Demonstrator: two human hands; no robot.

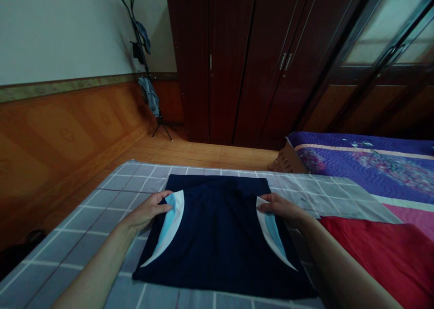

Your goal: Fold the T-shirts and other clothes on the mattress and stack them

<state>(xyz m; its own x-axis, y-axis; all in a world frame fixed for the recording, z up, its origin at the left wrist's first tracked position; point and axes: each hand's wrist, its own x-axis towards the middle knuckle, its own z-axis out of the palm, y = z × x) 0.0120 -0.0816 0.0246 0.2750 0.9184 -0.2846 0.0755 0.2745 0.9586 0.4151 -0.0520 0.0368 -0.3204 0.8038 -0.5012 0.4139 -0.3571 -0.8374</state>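
A navy garment (220, 236) lies flat and squared off on the grey checked cloth in front of me. Curved white and light blue panels show along its left and right sides. My left hand (151, 209) is closed at its upper left side, thumb on the light blue panel (171, 214) and fingers at the edge. On the other side, my right hand (281, 207) pinches the upper right edge, its thumb on the white strip. Both hands' fingertips are partly hidden by the cloth.
The grey checked cover (84, 223) spreads under the garment. Red fabric (383, 254) lies at right, close to my right forearm. Behind it is a bed with a purple floral cover (366, 157). A dark wardrobe (230, 64) and a coat stand (139, 42) stand beyond the tiled floor.
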